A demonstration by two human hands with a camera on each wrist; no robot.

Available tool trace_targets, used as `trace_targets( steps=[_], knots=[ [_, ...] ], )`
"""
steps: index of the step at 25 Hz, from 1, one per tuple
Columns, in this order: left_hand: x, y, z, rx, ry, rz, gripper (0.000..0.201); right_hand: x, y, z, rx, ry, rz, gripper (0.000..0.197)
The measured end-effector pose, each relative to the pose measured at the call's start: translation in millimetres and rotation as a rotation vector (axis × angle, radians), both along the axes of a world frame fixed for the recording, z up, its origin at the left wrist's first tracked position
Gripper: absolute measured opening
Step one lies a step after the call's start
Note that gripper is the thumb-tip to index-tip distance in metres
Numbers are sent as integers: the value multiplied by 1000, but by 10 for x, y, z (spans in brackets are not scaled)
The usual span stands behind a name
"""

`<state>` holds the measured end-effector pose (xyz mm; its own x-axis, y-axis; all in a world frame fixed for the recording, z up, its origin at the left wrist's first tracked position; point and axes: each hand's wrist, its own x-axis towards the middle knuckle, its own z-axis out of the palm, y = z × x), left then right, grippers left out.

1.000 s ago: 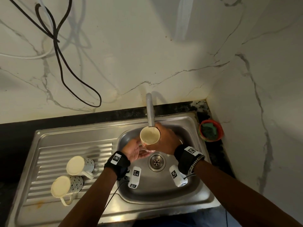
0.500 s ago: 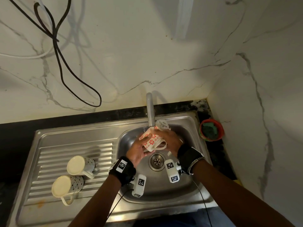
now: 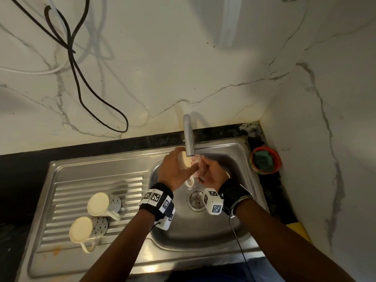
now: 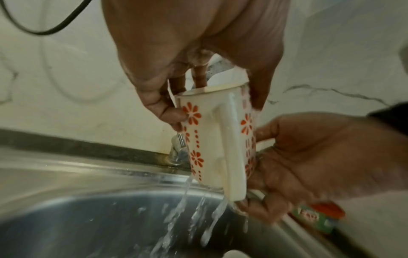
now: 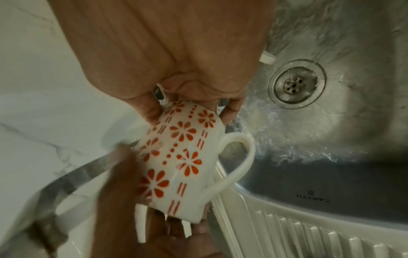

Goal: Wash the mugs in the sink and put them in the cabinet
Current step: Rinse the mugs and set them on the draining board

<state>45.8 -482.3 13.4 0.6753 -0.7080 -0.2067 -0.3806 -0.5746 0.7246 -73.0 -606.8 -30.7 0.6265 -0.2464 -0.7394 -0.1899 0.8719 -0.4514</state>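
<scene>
On the drainboard (image 3: 97,180) at the left, two dotted mugs (image 3: 103,204) lie on their sides; the left hand (image 3: 175,171) grips the flowered mug (image 3: 196,165) at its rim, fingers inside, under the tap (image 3: 189,139); the right hand (image 3: 211,174) clasps its base; wet glaze could slip and chip in the sink (image 3: 203,231).

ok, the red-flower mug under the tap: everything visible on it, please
The red-flower mug is white, glossy like ceramic, printed with red-orange flowers, dots and dashes, and has a plain white loop handle. It is wet, with water running off it into the sink, and is held tipped on its side below the tap. The right hand grips its base end; the left hand has fingers inside the rim.
</scene>
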Motion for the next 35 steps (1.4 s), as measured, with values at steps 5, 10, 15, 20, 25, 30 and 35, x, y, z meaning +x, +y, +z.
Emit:
trace_targets(
  steps=[5, 10, 15, 20, 25, 30, 35],
  knots=[
    [-143, -63, 70, -93, 366, -24, 33, -155, -59, -125, 149, 55, -125, 52],
    [-268, -152, 91, -124, 534, 50, 39, -200, -49, -184, 74, 144, -87, 47],
    [-228, -154, 123, -80, 448, -10, 50, -133, -62, 22, 13, 203, -40, 34],
    [-77, -116, 73, -131, 554, 171, 22, -19, -109, -296, -65, 248, 32, 40],
    [-149, -71, 46, -206, 710, 122, 57, 49, -97, 167, -41, 158, 18, 22],
    [-146, -45, 6, -240, 644, 202, 63, 158, -90, 314, -210, 126, 0, 22],
    [68, -21, 56, -125, 576, 81, 61, 188, -121, 434, -252, 17, 86, 26]
  ],
)
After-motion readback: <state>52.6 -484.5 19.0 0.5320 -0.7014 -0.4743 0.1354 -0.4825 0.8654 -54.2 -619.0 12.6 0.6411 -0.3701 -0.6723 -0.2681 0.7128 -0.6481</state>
